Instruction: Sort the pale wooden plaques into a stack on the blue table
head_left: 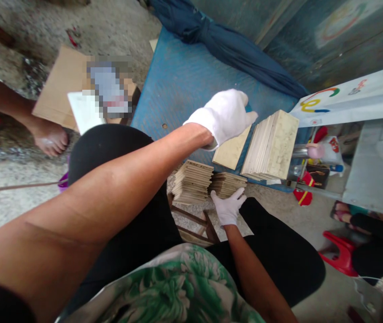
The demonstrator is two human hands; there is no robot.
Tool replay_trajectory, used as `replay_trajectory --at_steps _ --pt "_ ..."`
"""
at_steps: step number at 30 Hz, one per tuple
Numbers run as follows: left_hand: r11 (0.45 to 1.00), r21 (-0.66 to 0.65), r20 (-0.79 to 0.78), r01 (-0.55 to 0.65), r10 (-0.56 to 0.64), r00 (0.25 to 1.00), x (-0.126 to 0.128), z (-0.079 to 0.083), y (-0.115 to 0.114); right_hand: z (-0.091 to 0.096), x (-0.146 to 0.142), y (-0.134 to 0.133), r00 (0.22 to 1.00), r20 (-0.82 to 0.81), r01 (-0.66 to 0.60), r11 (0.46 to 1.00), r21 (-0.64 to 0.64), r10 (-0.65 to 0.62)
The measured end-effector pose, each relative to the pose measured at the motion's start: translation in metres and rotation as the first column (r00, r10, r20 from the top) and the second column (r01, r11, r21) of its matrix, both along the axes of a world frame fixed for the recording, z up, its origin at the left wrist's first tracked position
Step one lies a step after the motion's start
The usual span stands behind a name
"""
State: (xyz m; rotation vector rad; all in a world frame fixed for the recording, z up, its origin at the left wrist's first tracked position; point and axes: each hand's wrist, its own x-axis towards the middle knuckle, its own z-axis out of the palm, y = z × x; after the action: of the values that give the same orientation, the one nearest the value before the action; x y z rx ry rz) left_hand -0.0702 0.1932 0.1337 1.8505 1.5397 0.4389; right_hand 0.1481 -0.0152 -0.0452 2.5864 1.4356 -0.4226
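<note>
My left hand [227, 113], in a white glove, is over the blue table with its fingers curled in. Whatever they may hold is hidden. Just below it, a flat cream board [232, 150] lies on the table, partly covered by the hand. A tall stack of thin cream boards [268, 146] stands to its right. Lower down, my gloved right hand [228, 208] is open, thumb and fingers spread at the near end of a stack of boards [229, 183]. Beside that is another stack of similar boards [193, 179].
The blue table [174, 85] has a dark blue cloth bundle [225, 45] along its far edge. Cardboard [58, 89] lies on the floor at left, near another person's bare foot [50, 137]. A red stool [339, 255] and small items on a shelf are at right.
</note>
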Motion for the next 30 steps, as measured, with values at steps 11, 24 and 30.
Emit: replay_trajectory --at_steps 11,24,30 --pt "0.999 -0.029 0.055 0.030 -0.029 0.998 0.011 -0.008 -0.001 0.017 0.000 0.004 0.999 0.008 -0.036 0.999 0.040 0.036" --pt "0.651 -0.211 -0.036 0.729 -0.750 0.660 0.054 -0.001 -0.043 0.168 0.001 0.027 0.974 -0.100 0.221 0.951 0.215 -0.204" --pt "0.494 -0.138 0.064 0.858 -0.860 0.506 0.075 0.008 -0.077 0.229 0.004 0.039 0.988 -0.130 0.124 0.932 0.341 -0.084"
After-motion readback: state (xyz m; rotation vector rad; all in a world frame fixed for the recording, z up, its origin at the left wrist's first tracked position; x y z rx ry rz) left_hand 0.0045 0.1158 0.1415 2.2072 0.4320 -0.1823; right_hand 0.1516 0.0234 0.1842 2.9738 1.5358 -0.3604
